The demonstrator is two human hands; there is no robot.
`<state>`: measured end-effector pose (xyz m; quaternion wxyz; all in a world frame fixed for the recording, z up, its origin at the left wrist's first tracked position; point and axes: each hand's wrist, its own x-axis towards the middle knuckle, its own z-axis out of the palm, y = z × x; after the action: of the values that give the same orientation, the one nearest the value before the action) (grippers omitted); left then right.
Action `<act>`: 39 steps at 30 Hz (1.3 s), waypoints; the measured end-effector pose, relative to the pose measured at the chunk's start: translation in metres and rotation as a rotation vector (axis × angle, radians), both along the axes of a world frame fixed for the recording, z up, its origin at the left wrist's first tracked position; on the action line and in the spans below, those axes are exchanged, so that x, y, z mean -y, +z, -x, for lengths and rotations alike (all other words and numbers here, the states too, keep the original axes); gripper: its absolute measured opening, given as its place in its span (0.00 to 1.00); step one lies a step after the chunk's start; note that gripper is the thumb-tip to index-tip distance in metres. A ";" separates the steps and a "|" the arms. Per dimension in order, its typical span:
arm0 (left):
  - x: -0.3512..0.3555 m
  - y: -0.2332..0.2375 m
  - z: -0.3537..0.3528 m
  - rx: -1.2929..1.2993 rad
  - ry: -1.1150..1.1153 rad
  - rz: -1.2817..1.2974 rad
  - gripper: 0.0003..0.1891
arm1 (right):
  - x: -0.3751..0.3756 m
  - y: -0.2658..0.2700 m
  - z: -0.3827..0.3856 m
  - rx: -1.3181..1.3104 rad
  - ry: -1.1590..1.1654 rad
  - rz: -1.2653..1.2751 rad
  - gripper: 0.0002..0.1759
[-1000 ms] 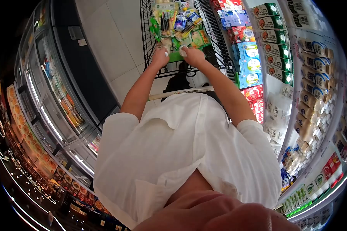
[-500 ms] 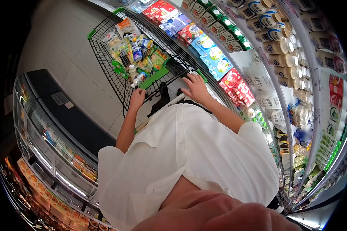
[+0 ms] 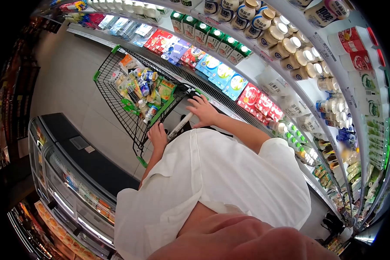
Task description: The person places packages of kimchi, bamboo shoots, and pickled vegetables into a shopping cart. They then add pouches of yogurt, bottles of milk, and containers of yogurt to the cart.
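In the head view, a black wire shopping cart [image 3: 117,102] with green corners stands in front of me. Its basket holds a heap of packaged goods [image 3: 138,89], including several colourful bags and a white-capped bottle [image 3: 141,103]. A pale handle bar [image 3: 180,126] crosses close to my body. My left hand [image 3: 157,135] is closed at the bar's left end, fingers curled over it. At the other end rests my right hand [image 3: 202,111], its fingers spread and thumb apart on the bar.
Along the right runs a chilled shelf with red cartons [image 3: 249,95], blue cartons [image 3: 234,86], green-capped cartons [image 3: 201,32] and several bottles [image 3: 286,47]. A glass-topped freezer case [image 3: 69,186] with a dark end panel stands to the left. Tiled floor [image 3: 69,82] lies beyond the cart.
The view has turned, showing more of the far aisle and upper shelf. Cart and hands appear slightly further left in view. Both hands stay at the handle.
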<state>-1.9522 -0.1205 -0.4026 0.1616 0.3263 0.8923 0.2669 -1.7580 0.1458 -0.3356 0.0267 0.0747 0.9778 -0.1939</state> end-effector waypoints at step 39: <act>-0.056 -0.005 0.319 -0.146 0.055 -0.141 0.25 | -0.050 -0.014 0.391 0.481 -0.008 -0.219 0.63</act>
<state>-2.2714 -0.0643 -0.4073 0.0656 0.3309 0.8892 0.3089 -2.1488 0.1961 -0.3493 0.2496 0.1250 0.9582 -0.0635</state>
